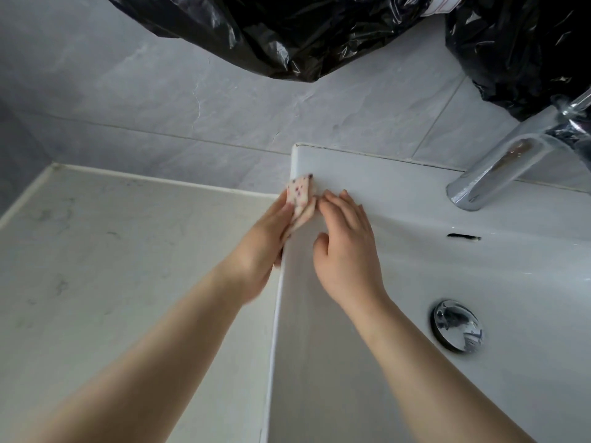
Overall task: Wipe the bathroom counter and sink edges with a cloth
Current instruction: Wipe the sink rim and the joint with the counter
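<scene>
**Cloth Position at Left Sink Edge, Far Corner**

The cloth (300, 199) is a small, pale piece with dark red dots. It lies against the left edge of the white sink (399, 193), close to the far left corner. Its upper part folds over the top of the rim, and its lower part hangs down the outer side wall, toward the counter (112, 251).

Left hand (259, 247): positioned on the counter side of the sink edge. The fingers are curled onto the cloth and hold it against the outer side wall. The hand is slightly blurred, so the exact lie of each finger cannot be told.

Right hand (347, 251): laid palm down on the flat top of the left rim. The fingers are straight and held close together, and they grasp nothing. The fingertips (329, 199) point to the far side and end just beside the cloth; whether they touch it cannot be told. The thumb is set apart from the fingers, toward the left edge.

Surrounding items:
- The counter is a pale, marbled surface to the left of the sink and lower than its rim.
- A chrome faucet (499, 167) stands on the far right of the rim.
- A chrome drain plug (457, 326) sits in the basin, near right.
- An overflow slot (463, 237) lies between the faucet and the drain plug.
- Black plastic bags (287, 33) hang against the grey wall tiles (128, 91) on the far side.
</scene>
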